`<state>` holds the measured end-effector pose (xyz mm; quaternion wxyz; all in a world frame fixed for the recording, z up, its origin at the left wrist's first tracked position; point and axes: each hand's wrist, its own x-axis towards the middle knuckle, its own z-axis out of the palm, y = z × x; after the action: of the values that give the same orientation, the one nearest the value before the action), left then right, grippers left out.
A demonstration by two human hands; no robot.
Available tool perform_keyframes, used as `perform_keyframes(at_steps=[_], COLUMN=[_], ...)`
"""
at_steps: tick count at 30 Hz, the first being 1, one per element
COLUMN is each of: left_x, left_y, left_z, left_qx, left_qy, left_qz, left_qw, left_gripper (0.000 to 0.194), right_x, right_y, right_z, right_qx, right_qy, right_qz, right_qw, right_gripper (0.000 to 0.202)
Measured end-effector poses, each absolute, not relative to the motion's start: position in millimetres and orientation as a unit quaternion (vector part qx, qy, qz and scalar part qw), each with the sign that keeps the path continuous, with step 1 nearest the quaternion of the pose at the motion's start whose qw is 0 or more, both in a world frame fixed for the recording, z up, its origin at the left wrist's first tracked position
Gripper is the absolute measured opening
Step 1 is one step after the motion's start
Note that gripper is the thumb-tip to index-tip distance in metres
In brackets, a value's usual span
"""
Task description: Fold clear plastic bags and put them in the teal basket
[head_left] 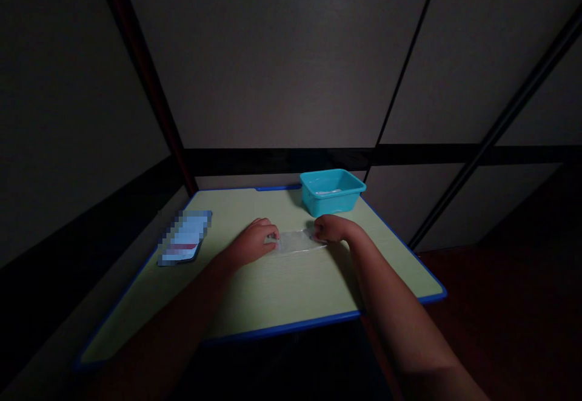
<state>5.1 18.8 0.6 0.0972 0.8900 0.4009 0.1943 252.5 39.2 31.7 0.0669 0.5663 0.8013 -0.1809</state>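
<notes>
A clear plastic bag (297,241) lies stretched flat between my hands, low over the middle of the table. At its left end, my left hand (257,240) is closed, thumb and fingers pinching the edge. My right hand (334,229) is closed on the opposite end, the fingers curled and partly hidden from view. Whether anything lies inside the bag is too faint to tell. Just behind my right hand stands a turquoise plastic basket (334,201) with some clear, shiny material in it.
The light green table (282,298) has a blue rim. Near its left edge lies a phone-like device (185,238) with a lit, blurred screen. Wall panels (282,85) rise directly behind the table, and the surroundings are dark.
</notes>
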Motion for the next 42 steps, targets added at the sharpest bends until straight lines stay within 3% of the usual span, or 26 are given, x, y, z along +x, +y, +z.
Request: perform_keyframes(at_steps=[9, 25, 42], left_x=[4.7, 12.9, 10.6], left_y=[11.1, 11.8, 14.1], left_z=[0.7, 0.9, -0.5], left_qx=[0.883, 0.884, 0.882], left_qy=[0.421, 0.391, 0.388], left_qz=[0.155, 0.241, 0.251], left_qw=[0.139, 0.088, 0.090], left_gripper=[0.014, 0.017, 0.023], right_x=[253.8, 252.4, 250.6], right_y=[37.4, 37.0, 37.1], right_z=[30.2, 32.6, 32.5], right_qx=[0.613, 0.617, 0.626], right_qy=[0.733, 0.733, 0.736], right_qz=[-0.292, -0.283, -0.251], right_qw=[0.041, 0.040, 0.055], right_gripper=[0.013, 0.020, 0.020])
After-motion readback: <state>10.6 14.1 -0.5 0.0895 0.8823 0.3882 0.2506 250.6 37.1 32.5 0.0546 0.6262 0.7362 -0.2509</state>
